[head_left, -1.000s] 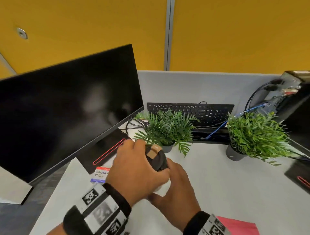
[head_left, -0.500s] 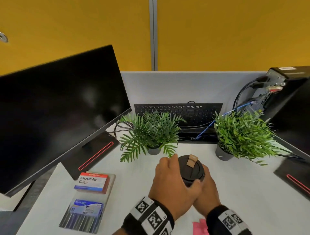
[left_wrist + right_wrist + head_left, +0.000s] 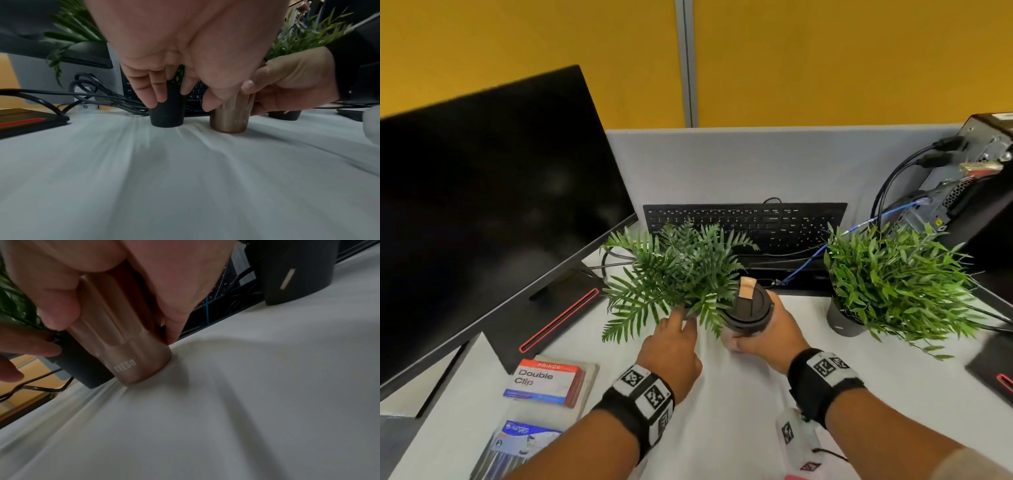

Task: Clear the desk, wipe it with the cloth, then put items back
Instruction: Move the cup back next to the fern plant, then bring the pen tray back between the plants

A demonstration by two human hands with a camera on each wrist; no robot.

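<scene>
While gripping the tumbler [image 3: 748, 310] in right hand [image 3: 768, 334], base on desk [image 3: 722, 411] just beside fern pot [image 3: 166, 113], left fingers [image 3: 148, 91] extended touching pot, risk toppling either.

A rose-gold metal tumbler [image 3: 748, 310] with a black lid and a tan flip tab stands upright on the pale grey desk [image 3: 739, 411], its base down and "TYESO" printed near the bottom. Just to its left sits a fern-like plant in a small dark pot [image 3: 166, 110]; a bushier potted plant [image 3: 893, 281] stands well to the right. Boxed clips [image 3: 546, 382] lie near left.
</scene>
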